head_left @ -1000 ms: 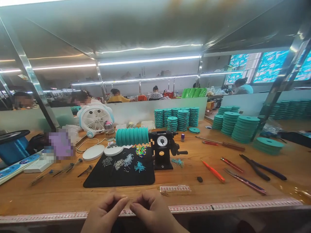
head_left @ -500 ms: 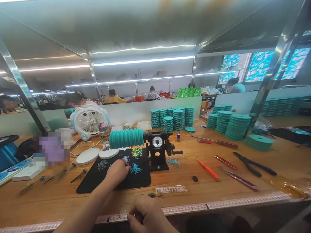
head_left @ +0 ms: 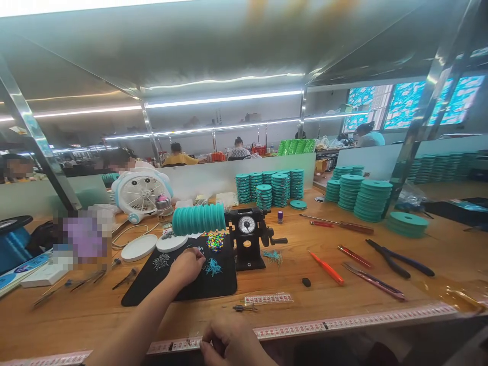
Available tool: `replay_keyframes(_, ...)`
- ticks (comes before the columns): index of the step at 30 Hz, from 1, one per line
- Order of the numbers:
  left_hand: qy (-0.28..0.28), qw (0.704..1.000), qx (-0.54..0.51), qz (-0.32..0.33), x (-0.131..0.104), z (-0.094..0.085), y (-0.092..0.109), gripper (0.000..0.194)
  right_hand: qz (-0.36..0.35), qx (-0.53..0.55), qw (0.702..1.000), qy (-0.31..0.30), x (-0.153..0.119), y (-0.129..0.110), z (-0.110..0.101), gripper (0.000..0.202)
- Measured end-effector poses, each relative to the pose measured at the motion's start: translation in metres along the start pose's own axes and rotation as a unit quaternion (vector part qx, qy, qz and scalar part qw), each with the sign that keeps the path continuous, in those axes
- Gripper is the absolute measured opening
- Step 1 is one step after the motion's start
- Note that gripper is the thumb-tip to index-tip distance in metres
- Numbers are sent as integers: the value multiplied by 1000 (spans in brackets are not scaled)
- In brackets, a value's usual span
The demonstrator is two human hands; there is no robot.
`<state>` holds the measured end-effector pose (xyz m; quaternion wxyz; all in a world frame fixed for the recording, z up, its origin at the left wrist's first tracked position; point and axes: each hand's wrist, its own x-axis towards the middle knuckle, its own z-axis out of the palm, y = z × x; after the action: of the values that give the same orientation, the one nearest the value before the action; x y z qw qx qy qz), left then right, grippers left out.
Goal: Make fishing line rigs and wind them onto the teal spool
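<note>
My left hand (head_left: 187,266) reaches over the black mat (head_left: 148,284), fingers bunched at a small pile of clear bits (head_left: 200,250). What its fingertips hold, if anything, is hidden. Around it lie a heap of thin turquoise pieces (head_left: 213,267), a pile of multicoloured beads (head_left: 215,242) and a heap of small grey pieces (head_left: 161,261). My right hand (head_left: 231,339) is at the table's front edge, thumb and fingers pinched together; I cannot make out anything between them. Behind the mat, a black hand-crank winder (head_left: 249,249) with a dial carries a row of turquoise spools (head_left: 198,219).
Stacked turquoise spools (head_left: 280,188) stand at the back. Pliers (head_left: 392,259), an orange awl (head_left: 327,267), tweezers (head_left: 375,282) and a screwdriver (head_left: 354,226) lie to the right. A white fan (head_left: 143,192) and white lids (head_left: 139,247) are on the left. Co-workers sit beyond the partition.
My left hand has shifted very slightly to the right over the clear bits, fingers still together. My right hand stays pinched at the table edge. The view has tilted slightly.
</note>
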<state>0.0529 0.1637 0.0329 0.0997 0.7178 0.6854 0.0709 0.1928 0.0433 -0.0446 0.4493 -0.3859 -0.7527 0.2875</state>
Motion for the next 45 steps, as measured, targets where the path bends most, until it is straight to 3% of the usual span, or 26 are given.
replay_keyframes(8,10,998,32,43,-14,-11,-2,18,-13,-15,1000,-3,-4,1,0,8)
replay_keyframes(13,9,997,45,60,-15,-8,-4,14,-32,-36,999,1,-2,6,2,6)
replay_keyframes(19,31,998,-23,52,-12,-7,-5,10,-39,1,999,23,-2,10,6,6)
replay_keyframes(22,49,992,-113,34,-24,-11,-3,11,1,47,999,23,-3,5,1,6)
replay_keyframes(24,33,980,-194,17,-40,-11,2,16,57,103,992,39,-1,0,-6,12)
replay_keyframes(28,-42,936,-349,-15,-76,-1,10,34,183,258,942,107,13,-7,-21,29)
replay_keyframes(31,-50,912,-407,-22,-92,8,11,37,247,294,918,100,25,-10,-27,38)
replay_keyframes(34,-42,904,-426,-12,-99,14,10,34,249,276,925,73,31,-14,-28,31)
replay_keyframes(38,-44,914,-404,-6,-107,16,9,28,224,250,941,51,29,-18,-28,27)
replay_keyframes(41,-14,938,-345,-18,-95,4,-6,22,218,240,944,54,23,-14,-27,30)
replay_keyframes(45,106,972,-199,-69,-44,-39,-65,19,203,217,955,13,16,-5,-25,31)
